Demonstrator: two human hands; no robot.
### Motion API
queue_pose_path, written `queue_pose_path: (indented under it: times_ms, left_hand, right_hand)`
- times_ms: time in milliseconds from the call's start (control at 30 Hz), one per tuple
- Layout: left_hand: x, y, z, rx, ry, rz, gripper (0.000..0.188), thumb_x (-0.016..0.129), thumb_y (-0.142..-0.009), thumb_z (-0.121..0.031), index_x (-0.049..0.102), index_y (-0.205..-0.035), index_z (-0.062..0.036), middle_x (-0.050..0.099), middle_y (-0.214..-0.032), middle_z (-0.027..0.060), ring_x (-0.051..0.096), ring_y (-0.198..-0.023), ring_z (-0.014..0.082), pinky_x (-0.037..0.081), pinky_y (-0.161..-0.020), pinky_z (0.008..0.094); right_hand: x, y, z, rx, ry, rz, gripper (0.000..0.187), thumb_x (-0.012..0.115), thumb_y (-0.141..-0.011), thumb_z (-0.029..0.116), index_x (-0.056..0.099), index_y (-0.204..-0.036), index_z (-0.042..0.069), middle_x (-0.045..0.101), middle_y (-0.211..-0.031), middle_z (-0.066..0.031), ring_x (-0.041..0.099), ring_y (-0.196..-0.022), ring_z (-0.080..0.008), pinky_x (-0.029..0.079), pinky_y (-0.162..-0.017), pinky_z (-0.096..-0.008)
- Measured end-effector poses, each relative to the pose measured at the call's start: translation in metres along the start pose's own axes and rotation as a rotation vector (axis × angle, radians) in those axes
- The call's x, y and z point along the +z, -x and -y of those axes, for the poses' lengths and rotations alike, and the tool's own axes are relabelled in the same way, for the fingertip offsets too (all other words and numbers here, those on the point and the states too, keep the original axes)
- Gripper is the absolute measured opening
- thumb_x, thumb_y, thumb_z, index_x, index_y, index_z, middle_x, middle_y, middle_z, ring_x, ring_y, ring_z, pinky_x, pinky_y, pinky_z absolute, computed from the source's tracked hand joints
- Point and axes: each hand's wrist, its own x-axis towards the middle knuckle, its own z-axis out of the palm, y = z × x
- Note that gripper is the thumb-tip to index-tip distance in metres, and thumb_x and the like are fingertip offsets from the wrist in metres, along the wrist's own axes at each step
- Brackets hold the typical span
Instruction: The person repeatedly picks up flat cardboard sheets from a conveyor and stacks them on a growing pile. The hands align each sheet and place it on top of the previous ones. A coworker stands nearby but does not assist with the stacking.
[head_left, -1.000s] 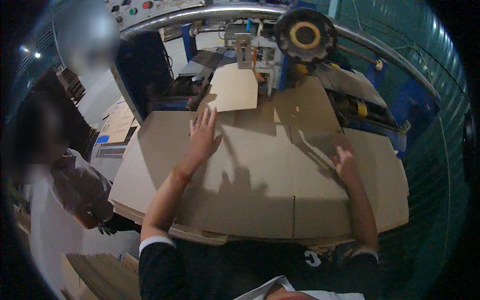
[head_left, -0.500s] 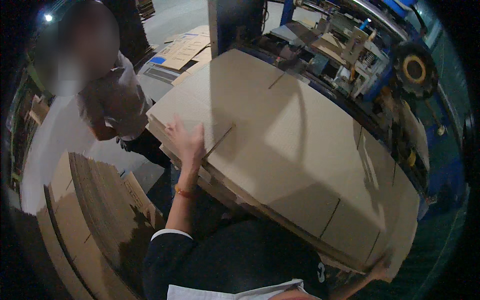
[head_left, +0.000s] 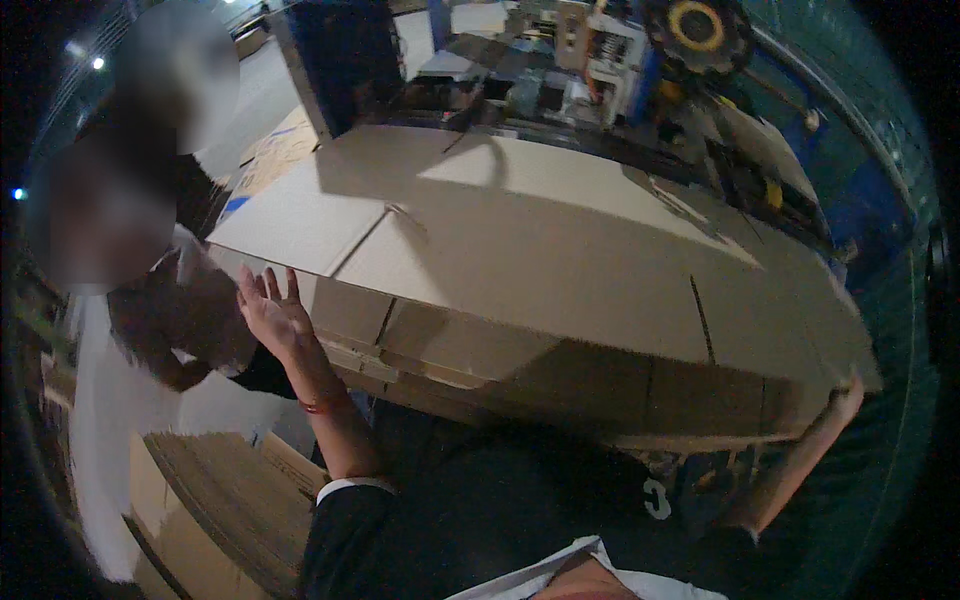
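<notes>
A large flat sheet of brown cardboard (head_left: 560, 250), marked with dark slots, lies on top of a stack of similar sheets (head_left: 520, 380) in front of me. Its near edge is set back, so a strip of the cardboard below shows. My left hand (head_left: 275, 312) is open at the sheet's near left edge, palm up with fingers spread. At the sheet's right end is my right hand (head_left: 846, 398), touching or very close to the edge; its fingers are blurred, and I cannot tell whether they grip it.
Beyond the sheet stands a machine with a blue post (head_left: 345, 65) and a black wheel with a yellow hub (head_left: 694, 26). Another person (head_left: 185, 320) stands close on the left. A second cardboard stack (head_left: 225, 500) is at the lower left. Printed cardboard (head_left: 285, 140) lies behind the sheet.
The top sheet has slid away from me toward the machine, uncovering cardboard beneath. My left hand has come off its top and turned palm up at the edge. The view has shifted.
</notes>
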Motion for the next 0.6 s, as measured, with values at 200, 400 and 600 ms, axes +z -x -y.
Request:
queue_pose_path:
  times_ms: [200, 400, 600]
  left_hand:
    - [0.014, -0.021, 0.0, -0.377, -0.437, 0.301, 0.043, 0.056, -0.088, -0.028, 0.049, -0.122, -0.0022, 0.057, -0.109, 0.0134, 0.052, -0.106, 0.0268, 0.042, -0.091, 0.0358]
    - [-0.015, 0.072, -0.017, -0.08, -0.803, 0.716, 0.043, 0.049, -0.079, 0.002, 0.052, -0.122, -0.0025, 0.053, -0.121, 0.0169, 0.05, -0.114, 0.0265, 0.041, -0.093, 0.0366]
    - [0.006, 0.114, 0.011, 0.575, -1.458, 1.881, 0.044, 0.053, -0.08, -0.015, 0.054, -0.125, -0.0173, 0.042, -0.136, 0.0126, 0.037, -0.127, 0.0336, 0.026, -0.106, 0.0469]
  right_hand:
    - [-0.027, 0.097, 0.126, -0.353, 0.081, -0.349, 0.038, 0.059, -0.077, 0.012, 0.056, -0.112, -0.004, 0.054, -0.119, -0.0194, 0.051, -0.106, -0.0266, 0.037, -0.093, -0.0362]
    - [0.031, 0.259, 0.2, -0.664, -0.036, 0.387, 0.027, 0.062, -0.077, 0.012, 0.062, -0.101, 0.002, 0.062, -0.108, -0.011, 0.057, -0.101, -0.0278, 0.045, -0.086, -0.0394]
    - [0.087, 0.253, 0.189, -1.194, 0.169, 0.79, 0.04, 0.067, -0.071, 0.02, 0.062, -0.111, 0.019, 0.055, -0.124, -0.0034, 0.049, -0.117, -0.0289, 0.041, -0.095, -0.0448]
